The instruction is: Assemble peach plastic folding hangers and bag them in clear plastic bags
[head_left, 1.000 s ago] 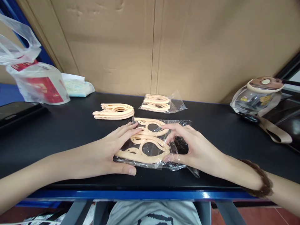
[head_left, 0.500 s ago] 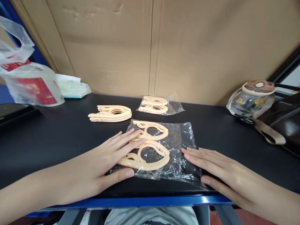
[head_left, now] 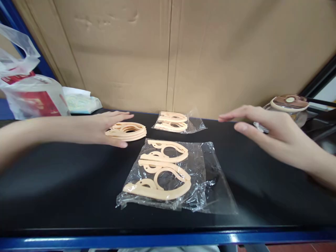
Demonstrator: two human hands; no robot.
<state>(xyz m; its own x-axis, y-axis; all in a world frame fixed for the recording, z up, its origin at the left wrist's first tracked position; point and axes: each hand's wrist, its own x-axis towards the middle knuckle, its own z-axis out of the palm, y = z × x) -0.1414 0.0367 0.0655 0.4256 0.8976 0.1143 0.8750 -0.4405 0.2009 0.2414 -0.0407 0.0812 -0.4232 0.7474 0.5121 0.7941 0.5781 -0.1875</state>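
Note:
A clear plastic bag (head_left: 207, 182) with two peach plastic folding hangers (head_left: 162, 171) inside lies flat near the front of the black table (head_left: 65, 175). Neither hand touches it. My left hand (head_left: 105, 127) reaches over a loose stack of peach hangers (head_left: 128, 131) farther back, fingers stretched out and resting on its left side. My right hand (head_left: 265, 131) hovers above the table at the right, fingers extended, holding nothing. A second bagged set of hangers (head_left: 174, 122) sits by the back wall.
A cardboard wall (head_left: 170, 52) closes the back. At the left stand a white plastic bag with red print (head_left: 31, 98) and a pack of tissues (head_left: 80, 101). A clear bottle with a beige lid (head_left: 288, 105) lies at the right. The blue table edge (head_left: 157, 241) runs along the front.
Both hands left the near bag. The left hand went back to the loose hanger stack; the right hand lifted up and to the right. The bag now lies smoothed flat.

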